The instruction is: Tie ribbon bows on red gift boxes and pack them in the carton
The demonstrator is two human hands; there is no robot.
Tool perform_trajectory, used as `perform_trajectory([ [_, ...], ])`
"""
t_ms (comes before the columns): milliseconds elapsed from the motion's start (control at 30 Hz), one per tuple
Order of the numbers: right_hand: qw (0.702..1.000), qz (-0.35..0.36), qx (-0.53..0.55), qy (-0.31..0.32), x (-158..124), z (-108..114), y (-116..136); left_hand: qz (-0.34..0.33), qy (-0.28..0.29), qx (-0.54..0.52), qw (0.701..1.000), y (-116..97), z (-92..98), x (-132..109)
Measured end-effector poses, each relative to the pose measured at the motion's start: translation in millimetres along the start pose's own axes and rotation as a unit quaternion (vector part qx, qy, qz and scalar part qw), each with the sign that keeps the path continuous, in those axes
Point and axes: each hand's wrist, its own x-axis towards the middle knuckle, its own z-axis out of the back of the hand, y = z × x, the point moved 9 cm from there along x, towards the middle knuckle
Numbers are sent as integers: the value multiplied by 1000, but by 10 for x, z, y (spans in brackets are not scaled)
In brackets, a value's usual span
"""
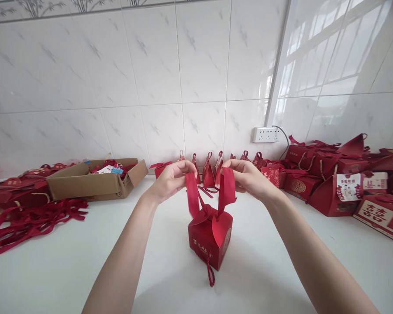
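A small red gift box (210, 239) with gold print stands on the white counter (255, 270) in front of me, a red tassel cord hanging from its front. A red ribbon (228, 188) rises from its top in two loops. My left hand (169, 179) pinches the left loop and my right hand (247, 176) pinches the right loop, both held just above the box.
A row of finished red boxes (209, 172) lines the tiled wall. An open cardboard carton (94, 181) and loose red ribbons (32, 220) lie at the left. More red boxes and bags (343, 183) pile up at the right, below a wall socket (265, 134).
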Motion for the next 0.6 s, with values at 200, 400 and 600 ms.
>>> perform_trajectory([
  [200,996,68,0,-66,-40,20,220,-57,-60,-94,992,-76,43,38],
  [400,988,116,45,-86,-56,5,270,-47,-66,-91,993,-26,-5,70],
  [600,983,115,94,-111,-88,-45,304,-55,-142,-39,987,-65,80,9],
])
